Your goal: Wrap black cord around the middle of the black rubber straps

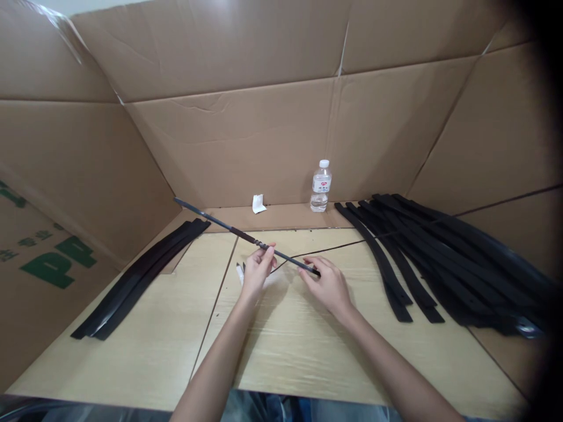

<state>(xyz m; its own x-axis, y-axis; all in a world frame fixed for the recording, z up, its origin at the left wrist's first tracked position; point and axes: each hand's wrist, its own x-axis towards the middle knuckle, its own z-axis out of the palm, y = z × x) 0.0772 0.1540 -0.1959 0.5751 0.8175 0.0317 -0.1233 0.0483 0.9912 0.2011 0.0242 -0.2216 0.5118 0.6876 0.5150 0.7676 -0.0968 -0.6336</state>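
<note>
Your left hand (256,268) pinches the thin rod (229,228) partway along between thumb and fingertips. Your right hand (329,285), palm down, closes its fingertips on the rod's near end. Holding at 2 spots likely keeps so long and slim a piece from sagging or swinging. The rod slants above the table (281,346), its far tip toward the left cardboard wall (88,164). 1 small stack of black strips (141,275) lies left and a bigger pile (440,258) right, apparently kept apart. The water bottle (321,186) stands at the back, clear of your hands.
</note>
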